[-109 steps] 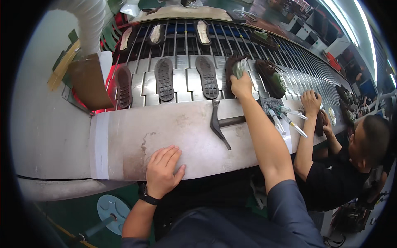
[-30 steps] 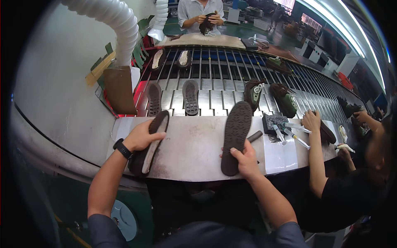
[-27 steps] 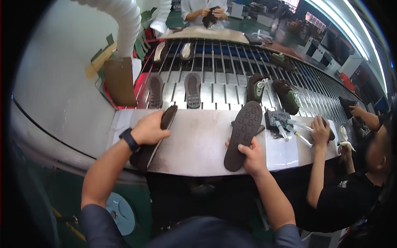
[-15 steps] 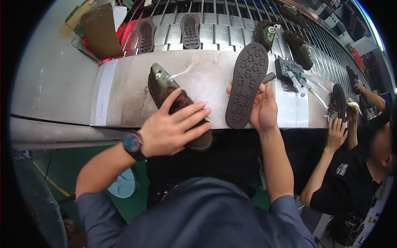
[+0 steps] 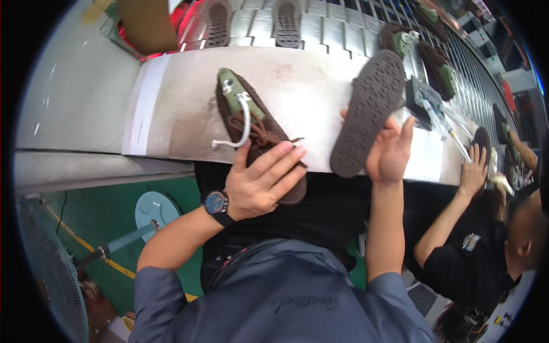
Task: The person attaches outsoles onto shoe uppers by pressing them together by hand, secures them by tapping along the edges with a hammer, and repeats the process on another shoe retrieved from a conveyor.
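A brown lace-up shoe [image 5: 269, 123] lies on the bench, its toe reaching past the near edge. A green shoe last [image 5: 233, 86] with a metal-rimmed hole fills its heel end, and a white cord [image 5: 247, 117] trails from it. My left hand [image 5: 260, 180] rests across the shoe's front, fingers stretched out and thumb beside the brown laces. Held up at the right, a second shoe [image 5: 369, 114] turns its dark, patterned sole towards me. My right hand [image 5: 390, 151] supports it from behind, palm up and thumb apart; its fingers are mostly hidden by the sole.
Two soles [image 5: 287, 26] lie on the metal conveyor [image 5: 326, 34] behind the bench, with several shoes farther right. Syringes [image 5: 437, 123] lean on a dark block [image 5: 420, 97]. A co-worker [image 5: 474, 251] handles another shoe at the far right. A fan [image 5: 54, 286] stands lower left.
The view has shifted. My left hand has slid towards the shoe's toe, uncovering the laces, and the cord now hangs to the left. The right-hand shoe has tilted and is farther right.
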Demonstrator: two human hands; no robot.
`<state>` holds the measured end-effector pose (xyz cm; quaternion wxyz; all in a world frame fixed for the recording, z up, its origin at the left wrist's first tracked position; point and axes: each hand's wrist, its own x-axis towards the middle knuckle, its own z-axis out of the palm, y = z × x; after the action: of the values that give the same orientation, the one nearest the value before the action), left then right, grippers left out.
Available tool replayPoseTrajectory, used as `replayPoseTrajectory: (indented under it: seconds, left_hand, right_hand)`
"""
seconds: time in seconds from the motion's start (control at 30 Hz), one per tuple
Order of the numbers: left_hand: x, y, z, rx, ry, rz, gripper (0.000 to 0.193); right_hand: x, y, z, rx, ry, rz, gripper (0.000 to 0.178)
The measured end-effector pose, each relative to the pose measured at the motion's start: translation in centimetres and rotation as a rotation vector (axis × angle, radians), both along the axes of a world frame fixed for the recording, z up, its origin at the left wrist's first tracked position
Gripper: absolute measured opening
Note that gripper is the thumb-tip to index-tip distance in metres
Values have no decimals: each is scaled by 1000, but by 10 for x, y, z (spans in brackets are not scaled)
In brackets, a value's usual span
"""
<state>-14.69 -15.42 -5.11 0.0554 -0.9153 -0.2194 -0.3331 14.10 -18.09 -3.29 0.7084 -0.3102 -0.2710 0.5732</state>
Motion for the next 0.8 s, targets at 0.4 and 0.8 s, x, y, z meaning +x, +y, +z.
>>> replayPoseTrajectory:
  seconds: [0.4, 0.8]
  left_hand:
    - [-7, 15, 17, 46, -80, -185, 29]
    - [2, 112, 147, -1136, -792, -597, 52]
  right_hand:
    - [-6, -2, -7, -10, -235, -145, 34]
    - [-65, -23, 32, 99, -260, -92, 40]
